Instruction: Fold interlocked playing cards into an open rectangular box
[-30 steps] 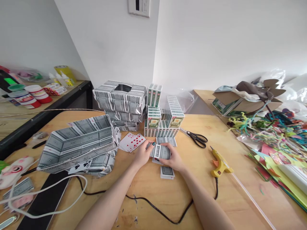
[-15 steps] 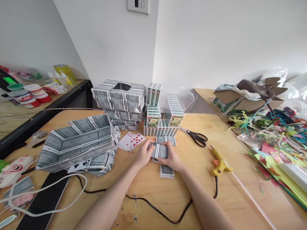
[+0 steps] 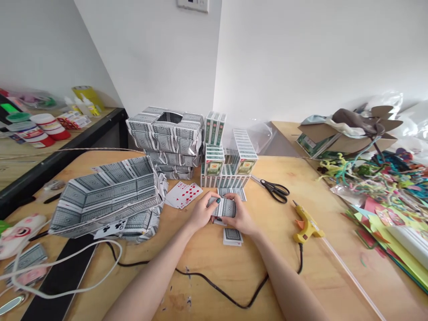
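Between my two hands are playing cards with patterned grey backs, set side by side with a white band between them. My left hand grips their left edge, thumb on top. Fingers of my right hand close around the right edge. Just below lies a small stack of cards, backs up. More face-down cards lie beyond my hands, partly covered by them. Left of these, face-up red-suit cards are spread on the table.
An open box made of cards sits at left, near a stack of card-covered boxes. Card packs are piled at the back. Black scissors and a yellow glue gun lie right; a black cord crosses in front.
My hands still hold the cards in nearly the same place; the cards have turned and shifted slightly. The camera view has moved a little.
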The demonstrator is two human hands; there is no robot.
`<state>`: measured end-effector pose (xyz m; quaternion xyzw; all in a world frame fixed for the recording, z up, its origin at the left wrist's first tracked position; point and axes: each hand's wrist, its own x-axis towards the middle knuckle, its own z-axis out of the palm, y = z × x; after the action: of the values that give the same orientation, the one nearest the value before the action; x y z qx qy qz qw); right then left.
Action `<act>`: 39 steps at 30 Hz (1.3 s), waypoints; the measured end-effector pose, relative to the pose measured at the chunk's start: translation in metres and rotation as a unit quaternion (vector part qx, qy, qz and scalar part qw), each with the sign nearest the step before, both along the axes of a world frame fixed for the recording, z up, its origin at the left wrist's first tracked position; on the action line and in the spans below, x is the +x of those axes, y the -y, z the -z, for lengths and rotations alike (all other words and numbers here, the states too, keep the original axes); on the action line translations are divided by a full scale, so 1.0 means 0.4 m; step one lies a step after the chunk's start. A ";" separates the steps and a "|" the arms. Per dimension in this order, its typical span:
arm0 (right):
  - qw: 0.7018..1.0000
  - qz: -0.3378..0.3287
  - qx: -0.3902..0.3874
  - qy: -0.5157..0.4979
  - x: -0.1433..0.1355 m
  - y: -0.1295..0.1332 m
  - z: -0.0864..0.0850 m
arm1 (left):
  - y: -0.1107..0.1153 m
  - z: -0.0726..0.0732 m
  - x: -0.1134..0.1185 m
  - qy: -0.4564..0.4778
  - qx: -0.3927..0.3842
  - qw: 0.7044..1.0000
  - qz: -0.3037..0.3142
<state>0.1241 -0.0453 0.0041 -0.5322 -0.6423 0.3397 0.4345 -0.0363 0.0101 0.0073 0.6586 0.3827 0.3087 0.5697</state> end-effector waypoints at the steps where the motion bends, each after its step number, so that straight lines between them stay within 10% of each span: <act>1: 1.000 0.005 0.004 -0.021 -0.001 -0.003 0.000 | -0.002 0.000 0.001 0.013 -0.016 1.000 -0.006; 10: 0.941 -0.024 -0.166 -0.294 -0.018 -0.025 0.020 | -0.018 0.006 -0.004 0.051 -0.012 0.997 -0.051; 21: 0.960 0.048 -0.119 -0.250 -0.029 -0.019 0.022 | -0.013 -0.006 -0.014 0.071 -0.090 0.990 0.081; 39: 0.958 0.034 -0.137 -0.249 -0.038 -0.005 0.010 | -0.003 0.000 -0.015 0.063 -0.087 0.992 0.074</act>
<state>0.1087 -0.0432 0.0002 -0.5066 -0.4431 0.5313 0.5144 -0.0421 0.0114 0.0072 0.6124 0.3220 0.2723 0.6687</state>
